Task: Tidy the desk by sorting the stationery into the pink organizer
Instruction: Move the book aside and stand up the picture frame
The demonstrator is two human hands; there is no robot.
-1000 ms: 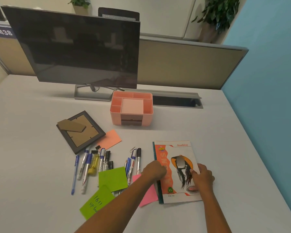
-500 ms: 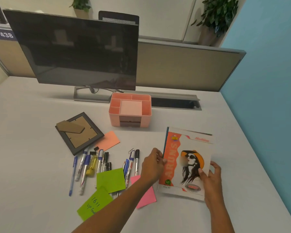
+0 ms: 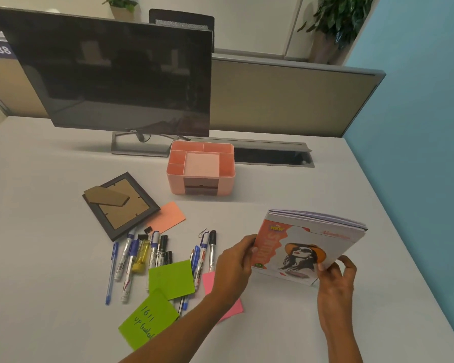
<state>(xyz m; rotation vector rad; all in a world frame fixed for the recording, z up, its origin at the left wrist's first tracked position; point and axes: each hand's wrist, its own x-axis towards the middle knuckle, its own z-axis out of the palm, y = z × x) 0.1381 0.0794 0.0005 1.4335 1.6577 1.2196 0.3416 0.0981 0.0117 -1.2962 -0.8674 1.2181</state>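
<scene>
Even, diffuse indoor light; bench (image 3: 50, 205) bright, shadows soft and short under the organizer (image 3: 201, 176). Dark monitor (image 3: 110, 74) screen carries faint reflections. Wide-angle bowing at edges; slight overall softness.

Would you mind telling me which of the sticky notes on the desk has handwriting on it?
The green note nearest the camera, reading "1611" above a second line. The other green note, the orange note and the pink note show none.

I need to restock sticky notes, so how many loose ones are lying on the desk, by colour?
Green sticky notes: 2
Pink sticky note: 1, partly under the left arm
Orange sticky note: 1
Total: 4
</scene>
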